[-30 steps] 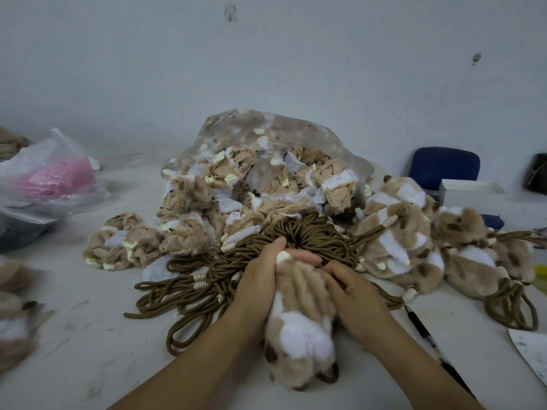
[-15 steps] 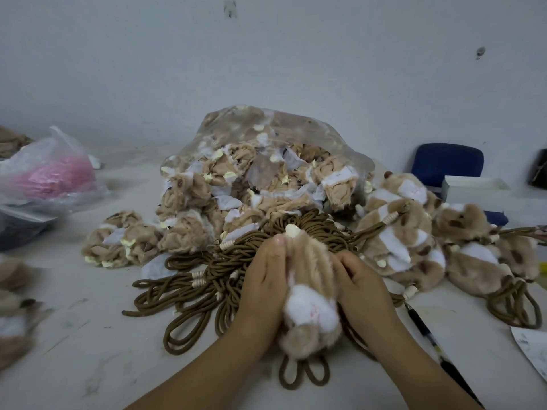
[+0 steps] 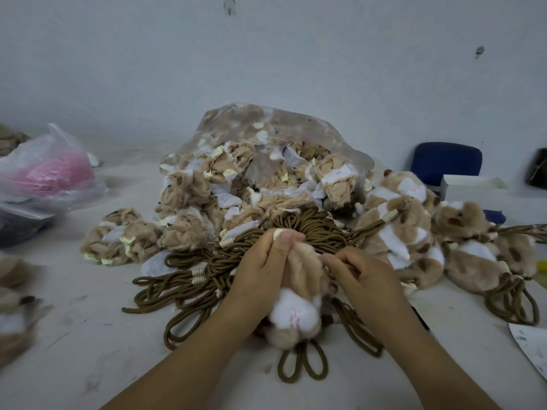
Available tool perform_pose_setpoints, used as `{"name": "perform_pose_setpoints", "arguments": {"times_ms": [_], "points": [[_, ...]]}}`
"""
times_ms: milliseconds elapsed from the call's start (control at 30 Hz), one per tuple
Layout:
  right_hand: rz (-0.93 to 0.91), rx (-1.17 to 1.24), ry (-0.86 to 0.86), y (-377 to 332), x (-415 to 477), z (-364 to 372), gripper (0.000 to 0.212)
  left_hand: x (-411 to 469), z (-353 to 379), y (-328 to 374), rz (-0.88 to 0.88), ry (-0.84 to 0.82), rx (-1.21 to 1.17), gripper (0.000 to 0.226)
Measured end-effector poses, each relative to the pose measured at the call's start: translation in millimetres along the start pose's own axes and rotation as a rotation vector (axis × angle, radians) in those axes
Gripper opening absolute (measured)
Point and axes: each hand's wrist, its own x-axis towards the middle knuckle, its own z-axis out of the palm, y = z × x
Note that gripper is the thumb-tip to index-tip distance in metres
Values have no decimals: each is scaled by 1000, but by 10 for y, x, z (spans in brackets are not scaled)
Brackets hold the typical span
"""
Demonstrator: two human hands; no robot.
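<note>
Head cam, low centre of frame: plush toy [image 3: 296, 312], tan w/ white patch, sits between both hands on the surface [image 3: 74, 344]. Two brown cord loops [image 3: 303, 366] stick out from under it toward the bottom edge. Left hand [image 3: 260, 273] wraps the toy's left side, fingers curled round it, thumb up at its top end. Right hand [image 3: 365, 279] has fingers bent in tight, pinching fur at the toy's upper right edge. Just behind and left of the hands: tangle of brown cords [image 3: 204, 279] w/ pale wrapped ends, spread mid-frame. Right of centre: stuffed plush toys [image 3: 402, 232] w/ cords attached, lying in a row. Paper scrap [image 3: 532, 344] at lower right edge. Further back, centre: clear plastic bag [image 3: 284, 128] heaped w/ crumpled plush pieces [image 3: 189, 187], some spilled out to its left. Upper left: thin bag [image 3: 47, 176] w/ sth pink inside. Far right, by the wall: blue chair [image 3: 444, 161] and white box [image 3: 470, 187].
</note>
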Motion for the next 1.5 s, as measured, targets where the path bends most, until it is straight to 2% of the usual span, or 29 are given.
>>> {"name": "perform_pose_setpoints", "arguments": {"times_ms": [100, 267, 533, 733, 833, 1000, 1167, 1267, 1333, 1500], "points": [[-10, -30, -48, 9, 6, -26, 49, -18, 0, 1, -15, -47, -25, 32], [99, 72, -148, -66, -41, 92, 29, -40, 95, -20, -49, -60, -56, 33], [179, 154, -159, -83, -72, 192, 35, -98, 293, -112, -27, 32, 6, 38], [126, 77, -190, -79, -55, 124, 32, -115, 265, -155, -34, 106, -32, 53], [71, 50, -194, -32, -55, 48, 32, -123, 241, -159, -40, 137, -70, 49], [-27, -33, -175, 34, -15, -66, 49, -128, 228, -160, -4, 94, -96, 44], [-91, -48, -172, 21, -20, -27, 38, -124, 245, -142, -91, 27, -91, 57], [11, 70, -155, -44, -28, 30, 25, -91, 317, -100, -74, -2, -103, 48], [65, 64, -140, -57, -24, 64, 22, -45, 349, -84, -63, -5, -83, 47], [144, -7, -125, -22, 39, 74, 34, 94, 360, -187, -101, 20, -29, 68]]}}
